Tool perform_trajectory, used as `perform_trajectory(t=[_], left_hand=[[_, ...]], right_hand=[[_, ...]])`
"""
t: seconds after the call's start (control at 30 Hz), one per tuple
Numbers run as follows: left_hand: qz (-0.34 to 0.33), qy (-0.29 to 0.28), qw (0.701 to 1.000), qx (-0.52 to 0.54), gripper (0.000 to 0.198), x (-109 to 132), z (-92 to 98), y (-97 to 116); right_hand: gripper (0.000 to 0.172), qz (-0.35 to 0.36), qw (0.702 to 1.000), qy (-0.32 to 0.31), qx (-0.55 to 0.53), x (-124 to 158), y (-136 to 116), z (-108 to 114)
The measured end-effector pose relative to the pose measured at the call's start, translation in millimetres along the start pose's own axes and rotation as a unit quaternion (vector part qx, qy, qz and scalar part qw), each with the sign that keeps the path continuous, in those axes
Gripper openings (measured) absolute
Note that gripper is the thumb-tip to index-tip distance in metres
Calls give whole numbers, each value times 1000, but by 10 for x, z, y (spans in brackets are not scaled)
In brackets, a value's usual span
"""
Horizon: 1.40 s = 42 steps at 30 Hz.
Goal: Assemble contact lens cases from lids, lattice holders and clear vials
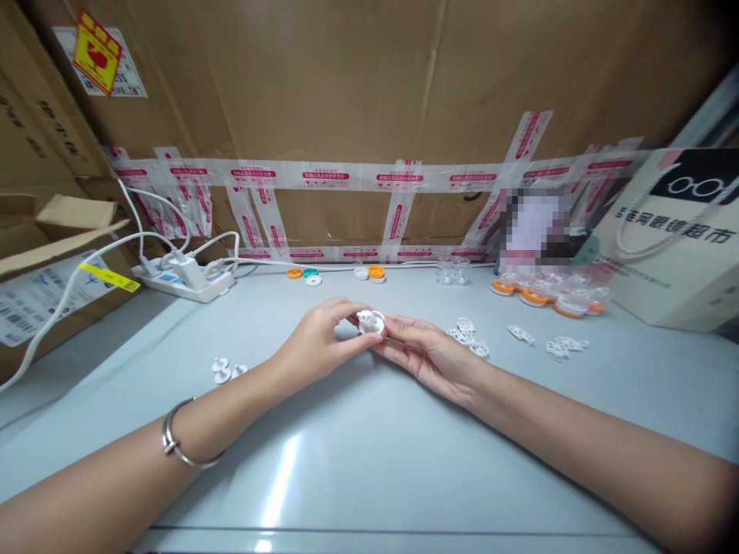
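Above the middle of the table, both hands meet around a small round white cap (378, 323) with a bit of orange at its lower edge. A small white plastic piece (365, 316) shows at the cap's left side; whether it sits inside cannot be told. My left hand (316, 337) is closed, thumb and fingertips on the cap's left and front. My right hand (433, 355) grips the cap from the right, its fingers partly beneath. Near my left forearm lie several white discs with stems (222, 372). White openwork pieces (465, 331) lie beyond my right hand, with more openwork pieces (566, 346) farther right.
Orange (294, 273), teal (310, 271) and white rings (313, 282) lie at the back, near an orange cap (376, 272). Clear cups (453, 271) and orange-based clear units (534, 295) stand back right. A power strip (193, 285), cartons (346, 92) and paper bag (663, 261) border the table.
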State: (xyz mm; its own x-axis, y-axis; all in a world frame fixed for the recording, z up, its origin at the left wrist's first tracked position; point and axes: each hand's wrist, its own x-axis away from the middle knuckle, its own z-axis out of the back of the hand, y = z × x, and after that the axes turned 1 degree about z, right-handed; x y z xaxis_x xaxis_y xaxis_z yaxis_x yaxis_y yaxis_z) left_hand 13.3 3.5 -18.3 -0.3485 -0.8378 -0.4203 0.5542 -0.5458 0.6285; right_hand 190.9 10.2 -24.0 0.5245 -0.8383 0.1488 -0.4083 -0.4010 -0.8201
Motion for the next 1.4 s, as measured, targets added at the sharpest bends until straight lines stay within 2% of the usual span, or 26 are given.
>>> perform_trajectory(t=[0.27, 0.4, 0.47, 0.57, 0.67, 0.8, 0.9, 1.0, 1.1, 1.2, 1.27, 1.3, 1.37, 1.4], left_hand=[[-20, -31, 999, -24, 25, 35, -36, 4], [-14, -51, 999, -13, 24, 34, -56, 15], [-10, -67, 998, -5, 22, 33, -61, 17], [-9, -81, 997, 0, 19, 25, -72, 14], [-10, -82, 997, -2, 20, 12, -84, 12], [-2, -85, 996, -18, 19, -6, -79, 11], [4, -87, 996, -30, 20, -12, -75, -5], [7, -88, 995, -40, 23, -10, -93, -23], [5, -95, 994, -47, 27, -22, -81, -20], [4, -101, 994, -50, 31, -74, 78, -27], [33, -55, 996, -64, 32, -123, 277, -87], [56, -12, 995, -77, 30, -147, 390, -146], [81, 47, 988, -123, 27, -185, 600, -320], [89, 59, 982, -158, 26, -197, 681, -426]], right_hand=[[21, -24, 987, 91, 129, 58, -83, -74], [17, -7, 973, 100, 206, 52, -107, -69], [14, 10, 957, 99, 272, 34, -119, -34], [17, 49, 909, 101, 400, -6, -130, 42], [18, 80, 872, 90, 474, -48, -129, 121], [19, 88, 868, 52, 485, -77, -125, 186], [27, 74, 872, 17, 484, -71, -123, 197], [35, 89, 865, 16, 493, -54, -116, 181], [34, 104, 857, 24, 504, -44, -105, 150], [34, 94, 852, 45, 513, -40, -92, 125], [35, 92, 847, 58, 520, -38, -83, 124], [34, 94, 844, 60, 524, -37, -79, 129], [34, 105, 836, 58, 535, -37, -71, 149], [33, 113, 831, 57, 542, -37, -66, 160]])
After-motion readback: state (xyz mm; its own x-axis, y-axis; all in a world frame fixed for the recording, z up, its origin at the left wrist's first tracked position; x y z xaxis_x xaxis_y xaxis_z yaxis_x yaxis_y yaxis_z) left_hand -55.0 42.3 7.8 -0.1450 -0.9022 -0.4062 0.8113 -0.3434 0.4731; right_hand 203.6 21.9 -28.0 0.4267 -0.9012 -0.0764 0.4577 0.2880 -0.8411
